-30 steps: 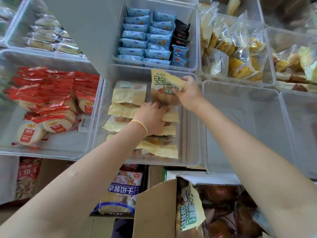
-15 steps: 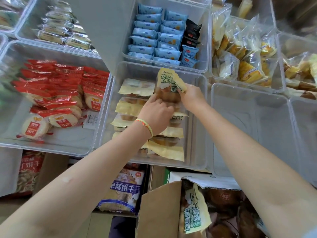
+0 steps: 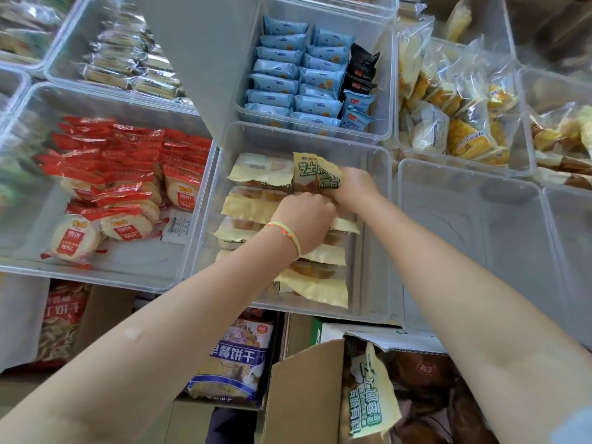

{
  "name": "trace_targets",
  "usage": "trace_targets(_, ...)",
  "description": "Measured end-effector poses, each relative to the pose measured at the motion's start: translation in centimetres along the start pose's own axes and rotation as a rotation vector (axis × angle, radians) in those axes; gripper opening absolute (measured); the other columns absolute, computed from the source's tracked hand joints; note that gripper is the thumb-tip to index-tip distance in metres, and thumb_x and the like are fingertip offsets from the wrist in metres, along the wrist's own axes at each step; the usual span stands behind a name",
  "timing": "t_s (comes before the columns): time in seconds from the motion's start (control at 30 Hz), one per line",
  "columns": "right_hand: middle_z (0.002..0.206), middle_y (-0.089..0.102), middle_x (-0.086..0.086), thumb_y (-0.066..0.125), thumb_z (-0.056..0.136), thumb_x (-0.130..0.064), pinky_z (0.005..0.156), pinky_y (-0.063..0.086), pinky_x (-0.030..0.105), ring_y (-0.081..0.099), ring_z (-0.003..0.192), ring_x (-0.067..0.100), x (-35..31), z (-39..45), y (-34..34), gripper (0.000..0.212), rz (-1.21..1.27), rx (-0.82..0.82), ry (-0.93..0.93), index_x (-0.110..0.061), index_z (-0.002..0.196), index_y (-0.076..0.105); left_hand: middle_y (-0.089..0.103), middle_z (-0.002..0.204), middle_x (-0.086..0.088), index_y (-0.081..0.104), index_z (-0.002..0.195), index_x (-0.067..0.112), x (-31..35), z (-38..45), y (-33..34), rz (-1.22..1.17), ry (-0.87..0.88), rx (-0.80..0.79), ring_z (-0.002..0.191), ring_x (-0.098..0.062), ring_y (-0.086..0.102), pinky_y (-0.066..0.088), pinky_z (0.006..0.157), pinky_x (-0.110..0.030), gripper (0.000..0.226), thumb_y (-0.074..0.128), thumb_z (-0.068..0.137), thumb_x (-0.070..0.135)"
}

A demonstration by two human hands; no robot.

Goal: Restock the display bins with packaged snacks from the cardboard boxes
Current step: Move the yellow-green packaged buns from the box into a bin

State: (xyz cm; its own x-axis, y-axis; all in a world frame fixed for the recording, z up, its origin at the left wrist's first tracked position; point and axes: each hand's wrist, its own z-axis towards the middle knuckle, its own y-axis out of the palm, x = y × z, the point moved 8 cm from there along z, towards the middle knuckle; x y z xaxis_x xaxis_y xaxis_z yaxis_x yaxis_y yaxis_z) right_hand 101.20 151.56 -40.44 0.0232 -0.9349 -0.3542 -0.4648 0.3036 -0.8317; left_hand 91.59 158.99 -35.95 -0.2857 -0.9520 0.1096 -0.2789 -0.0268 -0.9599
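Observation:
A clear display bin (image 3: 373, 238) in the middle holds several pale yellow snack packs (image 3: 315, 288) in two rows. My right hand (image 3: 354, 189) grips one yellow pack with green lettering (image 3: 312, 173) at the bin's far end, tilted upright. My left hand (image 3: 306, 224), with a coloured wristband, rests on the packs in the right-hand row, its fingers curled down onto them. An open cardboard box (image 3: 304, 395) below the bins holds more of the same packs (image 3: 371, 398) and brown bread packs.
A bin of red rice-cracker packs (image 3: 109, 184) sits to the left, and a bin of blue packs (image 3: 298, 81) behind. An empty-looking clear bin (image 3: 474, 248) lies to the right, yellow cake packs (image 3: 461, 123) beyond it. Bagged biscuits (image 3: 234, 360) stand under the shelf.
My right hand has lowered the green-lettered pack further into the bin's far end. My left hand has slid forward along the right row, closer to the right hand.

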Motion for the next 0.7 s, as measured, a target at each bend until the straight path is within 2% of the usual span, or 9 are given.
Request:
trace_targets(0.07,0.112,0.064,-0.001,0.068,0.09,-0.038,0.075,0.043,0.026,0.061,0.104,0.02,0.7,-0.3,-0.2,0.042,0.173,-0.032,0.044,-0.024,0.128,0.057,0.054,0.124,-0.01,0.043,0.135,0.014,-0.7,0.3,1.3,0.004,-0.017,-0.039,0.114,-0.031,0.053,0.045,0.083,-0.038,0.042,0.05,0.095,0.026)
trace_targets(0.13,0.113,0.061,0.0,0.07,0.089,-0.032,0.066,0.051,0.029,0.062,0.103,0.024,2.1,-1.1,0.0,0.052,0.368,-0.04,0.187,-0.018,0.133,0.046,0.055,0.123,-0.011,0.041,0.136,0.016,-1.4,0.9,1.6,0.013,-0.037,-0.039,0.113,-0.032,0.054,0.044,0.089,-0.04,0.045,0.053,0.093,0.022)
trace_targets(0.2,0.107,0.064,0.005,0.065,0.09,-0.03,0.059,0.058,0.034,0.066,0.094,0.029,2.9,-2.4,1.0,0.041,0.44,-0.11,0.34,-0.01,0.121,0.049,0.056,0.121,-0.01,0.046,0.132,0.018,-1.7,1.6,1.8,0.013,-0.06,-0.034,0.113,-0.03,0.055,0.043,0.092,-0.041,0.043,0.055,0.09,0.021)
trace_targets(0.27,0.104,0.07,0.011,0.056,0.091,-0.029,0.07,0.062,0.045,0.069,0.091,0.033,2.8,-3.2,2.1,0.024,0.495,-0.204,0.401,-0.01,0.104,0.061,0.053,0.123,-0.01,0.052,0.129,0.017,-1.8,2.3,2.1,-0.039,-0.084,-0.049,0.118,-0.03,0.051,0.043,0.093,-0.041,0.041,0.058,0.089,0.025)
trace_targets(0.33,0.105,0.071,0.013,0.052,0.091,-0.028,0.079,0.06,0.05,0.068,0.095,0.035,2.7,-3.4,2.5,0.019,0.528,-0.222,0.419,-0.015,0.097,0.064,0.05,0.125,-0.01,0.054,0.129,0.017,-1.9,2.6,2.1,-0.077,-0.093,-0.052,0.121,-0.029,0.046,0.044,0.094,-0.043,0.041,0.058,0.089,0.025)
trace_targets(0.5,0.106,0.069,0.013,0.055,0.091,-0.016,0.06,0.058,0.034,0.069,0.093,0.031,2.5,-3.5,3.3,0.024,0.526,-0.179,0.385,-0.009,0.112,0.063,0.055,0.123,-0.009,0.052,0.132,0.018,-2.9,1.6,3.0,-0.081,-0.072,-0.029,0.119,-0.029,0.051,0.041,0.099,-0.042,0.045,0.058,0.09,0.033)
trace_targets(0.57,0.108,0.069,0.013,0.053,0.091,-0.013,0.068,0.06,0.036,0.068,0.097,0.03,2.5,-3.6,3.6,0.025,0.529,-0.187,0.366,-0.008,0.114,0.062,0.058,0.12,-0.007,0.051,0.132,0.02,-3.4,1.4,3.3,-0.079,-0.073,-0.029,0.115,-0.028,0.055,0.041,0.098,-0.041,0.044,0.058,0.091,0.035)
trace_targets(0.63,0.112,0.068,0.014,0.051,0.092,-0.013,0.075,0.061,0.039,0.067,0.1,0.031,2.8,-3.6,3.9,0.025,0.551,-0.198,0.375,-0.008,0.114,0.062,0.059,0.12,-0.008,0.051,0.134,0.02,-3.8,1.8,3.6,-0.083,-0.096,-0.086,0.112,-0.029,0.057,0.042,0.097,-0.043,0.043,0.053,0.092,0.024)
trace_targets(0.7,0.114,0.068,0.015,0.05,0.096,-0.02,0.073,0.059,0.037,0.067,0.101,0.031,3.0,-3.9,3.8,0.025,0.584,-0.208,0.377,-0.01,0.115,0.062,0.056,0.125,-0.009,0.051,0.137,0.021,-3.9,2.5,3.6,-0.086,-0.111,-0.13,0.113,-0.03,0.057,0.046,0.093,-0.044,0.043,0.05,0.094,0.02)
